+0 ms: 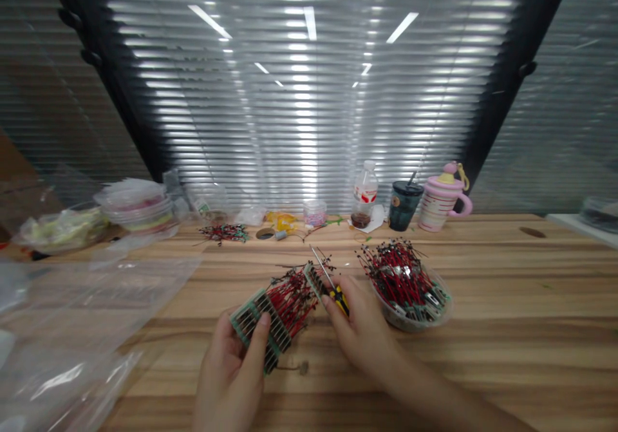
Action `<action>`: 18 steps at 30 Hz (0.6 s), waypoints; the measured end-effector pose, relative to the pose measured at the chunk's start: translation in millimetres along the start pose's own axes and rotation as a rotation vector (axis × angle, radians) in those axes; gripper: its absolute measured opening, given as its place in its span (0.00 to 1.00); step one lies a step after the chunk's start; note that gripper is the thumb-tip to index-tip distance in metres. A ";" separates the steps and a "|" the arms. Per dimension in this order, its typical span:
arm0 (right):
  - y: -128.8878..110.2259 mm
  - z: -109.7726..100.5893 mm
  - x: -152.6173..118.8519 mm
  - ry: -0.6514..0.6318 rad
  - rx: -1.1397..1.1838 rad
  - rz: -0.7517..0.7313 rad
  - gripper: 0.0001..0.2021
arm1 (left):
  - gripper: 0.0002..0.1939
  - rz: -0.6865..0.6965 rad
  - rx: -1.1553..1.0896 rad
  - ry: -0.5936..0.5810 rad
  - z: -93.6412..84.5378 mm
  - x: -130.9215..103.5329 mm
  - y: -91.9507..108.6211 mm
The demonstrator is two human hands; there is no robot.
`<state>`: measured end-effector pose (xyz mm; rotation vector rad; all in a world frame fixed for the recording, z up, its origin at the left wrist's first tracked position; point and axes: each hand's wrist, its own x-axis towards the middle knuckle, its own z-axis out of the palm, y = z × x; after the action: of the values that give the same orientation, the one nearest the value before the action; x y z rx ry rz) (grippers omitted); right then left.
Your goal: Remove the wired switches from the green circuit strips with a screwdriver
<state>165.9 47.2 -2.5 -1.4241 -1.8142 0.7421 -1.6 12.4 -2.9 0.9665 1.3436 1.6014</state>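
Note:
My left hand [236, 361] grips a green circuit board panel [261, 322], thumb across its face. Bundled red and black wires [294, 297] fan out from behind the panel toward my right hand. Between thumb and fingers, my right hand [360, 319] holds a screwdriver [339, 300] with a yellow and black handle, its thin shaft pointing up and left. A narrow green board strip [315, 281] is also at those fingertips, beside the wires. Right of this hand stands a clear plastic bowl [410, 319] heaped with red-wired parts [398, 271].
Behind lie a small wire pile [224, 232], a yellow packet [282, 221] and a round tub [315, 213]. A bottle [364, 197], dark cup [404, 206] and pink mug [437, 203] stand back right. Stacked containers [138, 206] and plastic sheeting [135, 290] are left.

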 end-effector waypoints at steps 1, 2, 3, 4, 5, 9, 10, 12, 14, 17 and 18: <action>-1.1 0.1 -1.5 -0.005 -0.016 -0.006 0.20 | 0.31 0.011 0.001 -0.002 0.2 0.2 0.2; -2.4 -0.2 -2.7 -0.009 -0.037 -0.004 0.20 | 0.30 0.016 0.003 -0.011 0.6 -0.1 0.4; -4.1 -1.2 -3.4 -0.012 -0.055 0.007 0.20 | 0.29 0.022 0.005 -0.028 1.2 -1.0 0.3; -6.3 -2.9 -3.5 -0.017 -0.062 0.029 0.20 | 0.28 0.028 0.003 -0.053 1.8 -2.2 0.1; -8.8 -5.3 -3.2 -0.031 -0.052 0.060 0.20 | 0.28 0.038 -0.001 -0.079 2.5 -3.6 -0.4; -19.7 -18.1 -1.0 -0.175 0.053 0.149 0.20 | 0.21 0.120 0.087 -0.185 2.9 -8.2 -5.4; -21.4 -20.7 -0.9 -0.179 0.058 0.128 0.20 | 0.19 0.144 0.128 -0.202 2.2 -8.9 -7.3; -22.8 -24.7 -0.9 -0.111 0.026 0.051 0.19 | 0.17 0.192 0.173 -0.236 0.3 -10.2 -11.4; -22.4 -27.3 -0.5 -0.017 -0.009 0.005 0.19 | 0.16 0.230 0.163 -0.262 -1.3 -12.0 -14.5; -22.8 -32.2 1.9 -0.058 0.031 0.084 0.20 | 0.15 0.234 0.139 -0.307 -1.5 -14.8 -13.8; -23.6 -34.6 3.0 -0.100 0.063 0.120 0.21 | 0.15 0.207 0.118 -0.298 -1.0 -15.1 -12.0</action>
<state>179.9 45.2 37.0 -1.4883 -1.7756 0.9382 4.5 -0.8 -15.7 1.3945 1.1706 1.4675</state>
